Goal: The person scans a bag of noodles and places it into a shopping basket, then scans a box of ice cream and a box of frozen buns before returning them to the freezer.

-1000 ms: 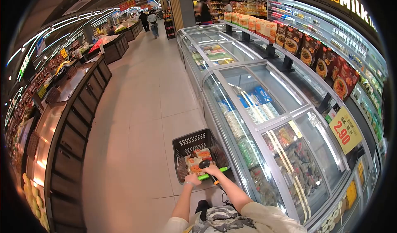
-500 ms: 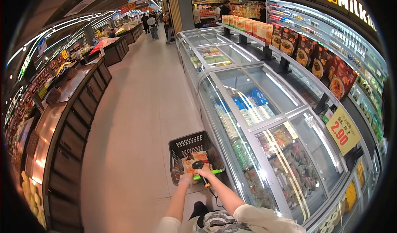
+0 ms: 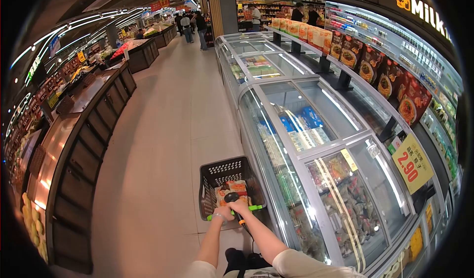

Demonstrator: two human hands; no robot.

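Both my hands are closed on the green handle at the near side of a dark perforated basket. My left hand wears something pale round the wrist. Close beside it, my right hand is wrapped at the handle next to a black device with an orange band and a cord. Orange and white packages lie inside the basket, partly hidden by the device and my hands.
Glass-topped freezers run along the right, with a yellow price sign and red packages above. Dark display counters line the left. Several people stand far up the aisle floor.
The view has shifted slightly, and more people show at the far end of the aisle. Both hands stay on the handle.
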